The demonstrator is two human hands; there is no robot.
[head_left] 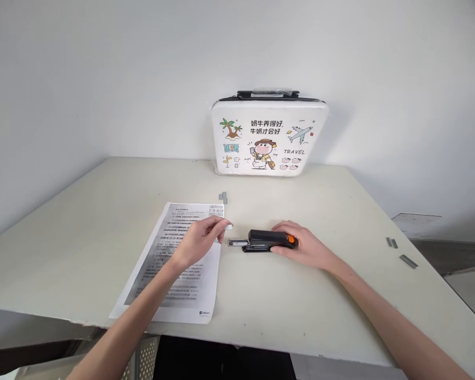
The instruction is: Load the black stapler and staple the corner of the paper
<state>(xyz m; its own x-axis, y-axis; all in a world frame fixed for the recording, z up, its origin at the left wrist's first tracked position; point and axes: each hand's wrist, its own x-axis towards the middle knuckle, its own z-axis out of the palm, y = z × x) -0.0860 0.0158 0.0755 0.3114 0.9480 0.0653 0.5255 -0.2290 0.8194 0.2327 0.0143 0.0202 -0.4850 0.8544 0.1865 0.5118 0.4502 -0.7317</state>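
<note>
A black stapler [263, 237] with an orange part at its back end lies on the table, its metal staple tray [236, 243] slid out to the left. My right hand [306, 247] is wrapped around the stapler's rear. Between the thumb and finger of my left hand [198, 240] is a small, pale silvery strip of staples [229, 227], held just above and left of the tray's end, apart from it. Beneath my left hand and forearm lies a printed sheet of paper [210, 290], partly covered by them.
Against the wall stands a white cartoon-printed case [243, 158] with a black handle. Short staple strips [224, 197] lie beyond the paper, and more staple strips [408, 261] sit near the right edge of the table [83, 211]. The table's front edge runs below my forearms.
</note>
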